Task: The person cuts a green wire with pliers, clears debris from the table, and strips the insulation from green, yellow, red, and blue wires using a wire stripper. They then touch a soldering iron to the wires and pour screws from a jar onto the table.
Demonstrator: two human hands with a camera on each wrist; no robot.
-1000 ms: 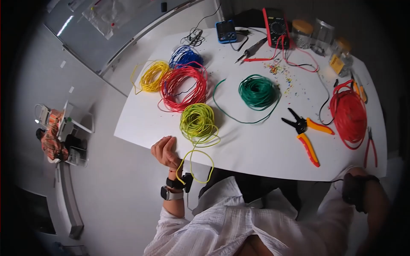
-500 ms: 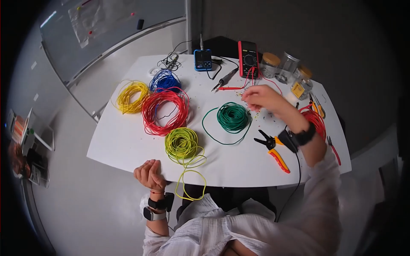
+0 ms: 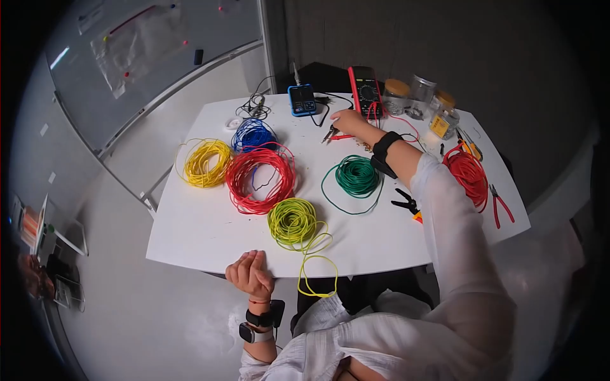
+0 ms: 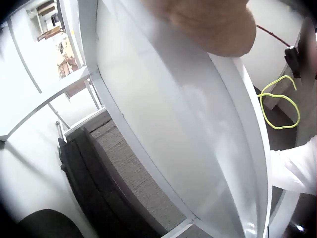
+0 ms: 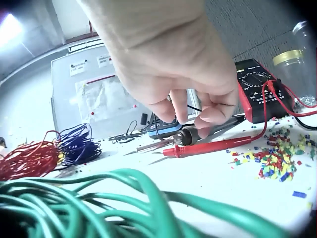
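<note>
My right hand (image 3: 353, 124) reaches to the back of the table. Its curled fingers are at the grip of a soldering iron (image 5: 186, 136), pinching it from above in the right wrist view. The iron's metal tip points left, close over the tabletop. Just in front lies a red multimeter probe (image 5: 213, 147). My left hand (image 3: 249, 272) rests at the table's front edge, palm up, fingers loosely curled with nothing in them. Right of it is a yellow-green wire coil (image 3: 292, 221), its loose end hanging over the edge.
Green (image 3: 357, 176), red (image 3: 260, 204), yellow (image 3: 208, 164) and blue (image 3: 254, 136) wire coils lie about the table (image 3: 210, 238). Wire strippers (image 3: 405, 202) lie under the right forearm. A multimeter (image 3: 366, 92), jars (image 3: 420, 98), insulation bits (image 5: 280, 161) and red-handled pliers (image 3: 502, 206) are also there.
My right hand came in from beyond the table's front right, passed over the insulation bits and is now at the soldering iron. The left hand stays at the table edge.
</note>
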